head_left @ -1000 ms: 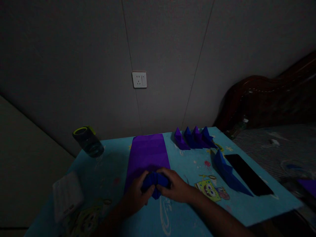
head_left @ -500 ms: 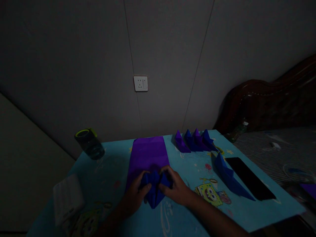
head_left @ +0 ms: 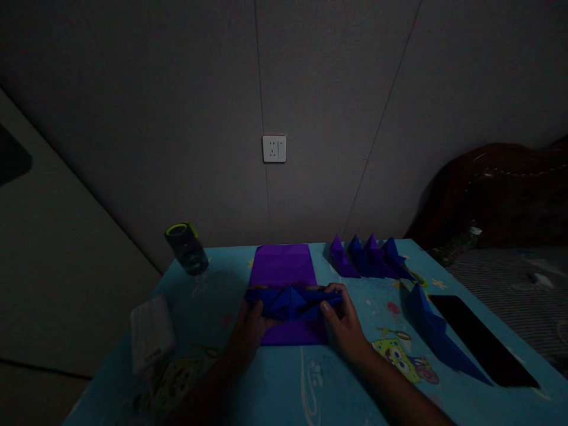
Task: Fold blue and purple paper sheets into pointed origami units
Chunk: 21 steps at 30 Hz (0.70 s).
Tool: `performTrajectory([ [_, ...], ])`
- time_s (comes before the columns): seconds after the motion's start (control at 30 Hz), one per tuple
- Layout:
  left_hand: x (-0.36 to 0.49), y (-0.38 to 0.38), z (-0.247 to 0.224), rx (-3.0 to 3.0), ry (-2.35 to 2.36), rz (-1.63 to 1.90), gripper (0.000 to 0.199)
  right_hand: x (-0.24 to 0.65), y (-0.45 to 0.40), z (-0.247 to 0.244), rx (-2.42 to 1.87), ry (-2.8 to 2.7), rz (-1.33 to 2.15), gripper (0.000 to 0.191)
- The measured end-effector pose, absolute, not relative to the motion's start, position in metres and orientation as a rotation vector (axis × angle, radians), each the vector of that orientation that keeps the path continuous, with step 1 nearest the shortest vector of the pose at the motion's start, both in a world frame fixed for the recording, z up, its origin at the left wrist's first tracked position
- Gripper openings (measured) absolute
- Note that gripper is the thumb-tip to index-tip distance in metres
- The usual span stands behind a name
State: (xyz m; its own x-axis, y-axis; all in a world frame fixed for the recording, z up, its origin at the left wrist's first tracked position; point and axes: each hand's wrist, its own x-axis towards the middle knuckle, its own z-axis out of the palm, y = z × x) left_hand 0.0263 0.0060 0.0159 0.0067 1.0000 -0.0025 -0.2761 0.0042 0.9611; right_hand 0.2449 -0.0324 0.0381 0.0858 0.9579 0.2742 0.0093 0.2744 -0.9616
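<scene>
A blue folded paper boat (head_left: 290,303) is stretched sideways between my two hands, its pointed peak in the middle. My left hand (head_left: 252,322) is closed on its left end, thumb in front. On the right end, my right hand (head_left: 344,319) grips with the thumb in front and the fingers behind. Beneath and behind the boat lies a purple sheet of paper (head_left: 284,263), partly covered by it. To the right of my right hand rests a larger blue paper boat (head_left: 437,331).
Several purple and blue paper boats (head_left: 366,260) stand in a row at the back right. A black phone-like slab (head_left: 483,340) lies at the right. At the left are a dark bottle (head_left: 187,251) and a white box-shaped device (head_left: 152,334). A patterned blue cloth (head_left: 275,384) covers the table.
My hands have moved apart, and the blue paper between them has gone from a compact folded shape to a long boat. The view has shifted left.
</scene>
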Motion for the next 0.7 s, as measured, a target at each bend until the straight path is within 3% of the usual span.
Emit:
performTrajectory([
  [0.4,0.026,-0.005,0.03,0.956,1.164,1.313,0.055,0.248,-0.027,0.044,-1.24,-1.26,0.942,0.028],
  [0.57,0.023,-0.004,0.039,1.139,1.168,1.385,0.043,0.251,-0.027,0.04,-1.232,-1.762,0.536,0.015],
  [0.7,0.026,-0.012,0.045,1.444,1.131,1.289,0.027,0.249,-0.029,0.039,-1.16,-2.084,0.191,0.023],
])
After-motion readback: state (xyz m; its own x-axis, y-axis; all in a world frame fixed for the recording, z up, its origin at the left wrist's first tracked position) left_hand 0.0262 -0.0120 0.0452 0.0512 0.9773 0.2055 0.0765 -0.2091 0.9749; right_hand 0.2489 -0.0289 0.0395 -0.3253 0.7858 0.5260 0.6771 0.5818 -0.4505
